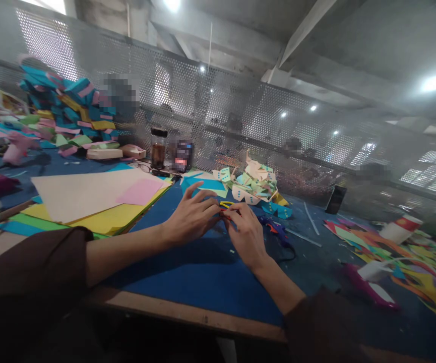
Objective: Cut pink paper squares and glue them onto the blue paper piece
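Observation:
Above the blue tabletop [187, 282], both of my hands meet at a small yellow and red piece [226, 204], mostly covered by fingers; its kind cannot be made out. My left hand [195, 214] pinches at its left side, with the index finger raised. From the right, my right hand [247, 232] closes thumb and fingers on the same piece. Just right of that hand lies a blue and orange glue gun [276, 228]. Behind the hands sits a heap of cut, folded paper pieces [255, 182] with blue marks, beside a blue paper sheet [204, 185].
Large coloured paper sheets [100, 194] lie stacked at left. A brown jar [158, 150] stands behind them, near a perforated metal screen [218, 116]. Folded paper [66, 108] is piled far left. At right are a paper cup [401, 229], a purple-and-white device [372, 287] and paper scraps.

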